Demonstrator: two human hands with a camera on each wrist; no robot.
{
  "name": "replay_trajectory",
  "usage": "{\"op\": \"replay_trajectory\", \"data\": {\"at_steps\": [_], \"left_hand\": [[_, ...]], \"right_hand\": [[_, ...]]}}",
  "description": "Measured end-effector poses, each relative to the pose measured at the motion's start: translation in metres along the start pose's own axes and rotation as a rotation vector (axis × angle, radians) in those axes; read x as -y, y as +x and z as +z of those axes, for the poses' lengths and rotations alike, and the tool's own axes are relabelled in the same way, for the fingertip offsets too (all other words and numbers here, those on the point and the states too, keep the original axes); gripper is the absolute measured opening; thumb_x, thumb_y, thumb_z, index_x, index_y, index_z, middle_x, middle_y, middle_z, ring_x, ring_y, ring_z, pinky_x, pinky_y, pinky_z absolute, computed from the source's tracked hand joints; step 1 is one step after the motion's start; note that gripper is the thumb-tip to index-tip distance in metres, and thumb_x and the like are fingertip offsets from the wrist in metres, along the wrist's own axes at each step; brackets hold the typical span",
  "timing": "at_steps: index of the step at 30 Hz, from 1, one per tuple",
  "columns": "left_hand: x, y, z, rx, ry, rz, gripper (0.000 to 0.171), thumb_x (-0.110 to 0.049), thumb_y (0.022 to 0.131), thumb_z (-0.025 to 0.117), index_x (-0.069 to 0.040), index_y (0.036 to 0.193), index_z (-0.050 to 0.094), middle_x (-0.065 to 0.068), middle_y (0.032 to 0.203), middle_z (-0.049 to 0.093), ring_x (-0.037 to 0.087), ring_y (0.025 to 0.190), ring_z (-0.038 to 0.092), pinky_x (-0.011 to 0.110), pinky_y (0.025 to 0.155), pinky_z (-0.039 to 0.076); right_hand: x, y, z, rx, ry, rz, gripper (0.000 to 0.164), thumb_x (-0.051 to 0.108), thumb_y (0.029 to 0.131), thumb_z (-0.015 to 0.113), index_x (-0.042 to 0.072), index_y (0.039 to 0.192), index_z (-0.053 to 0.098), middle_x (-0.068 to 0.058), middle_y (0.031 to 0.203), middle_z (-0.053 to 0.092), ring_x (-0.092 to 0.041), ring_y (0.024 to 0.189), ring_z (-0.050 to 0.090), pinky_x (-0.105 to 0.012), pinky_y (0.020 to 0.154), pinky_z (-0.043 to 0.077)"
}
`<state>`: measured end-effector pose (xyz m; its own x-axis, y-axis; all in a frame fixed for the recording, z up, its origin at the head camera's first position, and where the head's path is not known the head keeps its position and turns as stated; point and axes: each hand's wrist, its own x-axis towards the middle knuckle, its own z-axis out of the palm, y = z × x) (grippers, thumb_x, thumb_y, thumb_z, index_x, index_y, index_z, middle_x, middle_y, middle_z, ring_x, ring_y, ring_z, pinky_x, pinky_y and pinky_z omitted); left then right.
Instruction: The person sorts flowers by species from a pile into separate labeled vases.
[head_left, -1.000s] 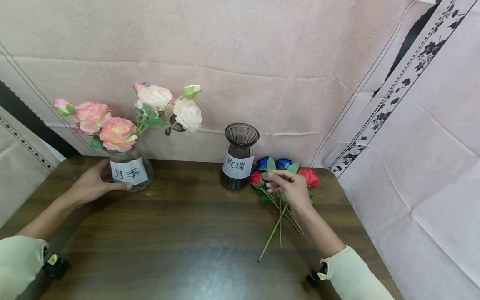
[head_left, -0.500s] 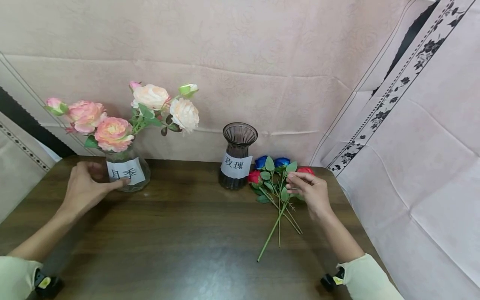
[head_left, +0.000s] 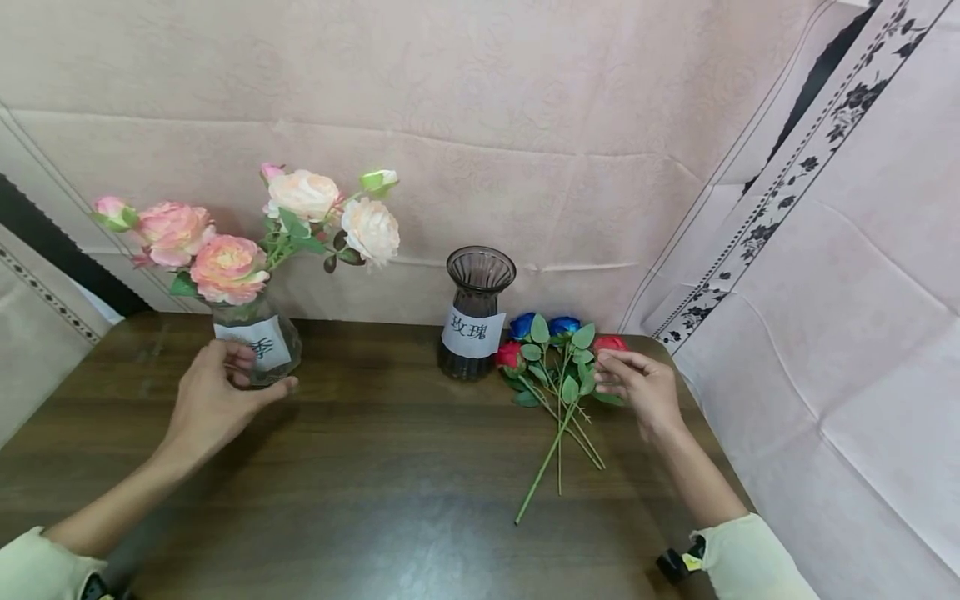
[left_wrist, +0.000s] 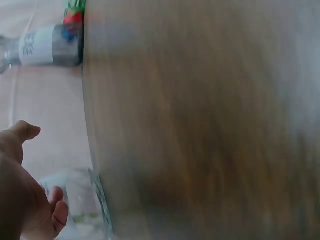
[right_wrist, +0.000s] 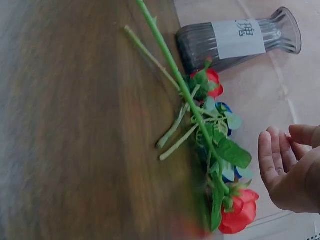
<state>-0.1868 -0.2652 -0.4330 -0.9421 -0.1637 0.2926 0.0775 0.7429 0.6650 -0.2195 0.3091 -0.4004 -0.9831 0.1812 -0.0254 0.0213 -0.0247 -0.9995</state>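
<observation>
In the head view my left hand is in front of a clear glass vase, thumb spread from loosely bent fingers, holding nothing. A gap shows between thumb and glass in the left wrist view. Pink roses and cream roses stand in that vase; its paper label is partly covered by my hand. My right hand hovers at the right side of a bunch of loose stemmed roses, nearest a red rose. Its fingers are loosely bent with nothing between them. Blue roses and another red rose lie there too.
A dark fluted glass vase with a white label stands upright near the table's back edge, just left of the loose roses. Green stems point toward the front of the wooden table. A pale cloth hangs behind.
My left hand has let go of the labelled clear vase and moved right and toward me. My right hand has drawn rightward from the middle of the loose roses, which lie still.
</observation>
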Motion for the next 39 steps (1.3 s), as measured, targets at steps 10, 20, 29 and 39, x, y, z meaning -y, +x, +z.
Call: {"op": "replay_trajectory", "data": {"at_steps": [10,20,29,39], "left_hand": [[-0.038,0.004,0.027,0.179,-0.044,0.056,0.067,-0.048,0.09,0.096,-0.002,0.127,0.067,0.02,0.115,0.074,0.028,0.099,0.073,0.027,0.081,0.055],[-0.06,0.03,0.061,0.281,-0.061,0.081,0.075,-0.051,0.088,0.096,0.0,0.136,0.068,0.023,0.13,0.072,0.037,0.114,0.071,0.048,0.095,0.059],[-0.072,0.045,0.087,0.307,-0.104,0.053,0.079,-0.048,0.089,0.096,-0.001,0.144,0.067,0.024,0.137,0.072,0.042,0.126,0.07,0.059,0.106,0.059],[-0.096,0.06,0.118,0.351,-0.207,0.093,0.09,-0.044,0.089,0.097,-0.001,0.158,0.058,0.024,0.154,0.066,0.045,0.137,0.069,0.06,0.118,0.056]], "right_hand": [[-0.008,-0.005,-0.016,0.017,-0.118,0.052,0.026,0.016,0.109,0.078,-0.001,0.129,0.079,0.003,0.095,0.087,-0.01,0.082,0.083,-0.031,0.083,0.07],[-0.021,-0.013,-0.028,0.081,-0.207,0.159,0.034,0.013,0.112,0.071,-0.01,0.137,0.072,0.001,0.097,0.086,-0.009,0.082,0.082,-0.028,0.08,0.07],[-0.032,-0.025,-0.031,0.154,-0.257,0.245,0.025,0.007,0.11,0.07,-0.012,0.125,0.073,0.0,0.09,0.082,-0.011,0.076,0.079,-0.028,0.075,0.069],[-0.035,-0.042,-0.016,0.301,-0.292,0.296,0.035,0.008,0.109,0.069,-0.018,0.132,0.07,-0.006,0.095,0.084,-0.013,0.078,0.083,-0.03,0.076,0.07]]}}
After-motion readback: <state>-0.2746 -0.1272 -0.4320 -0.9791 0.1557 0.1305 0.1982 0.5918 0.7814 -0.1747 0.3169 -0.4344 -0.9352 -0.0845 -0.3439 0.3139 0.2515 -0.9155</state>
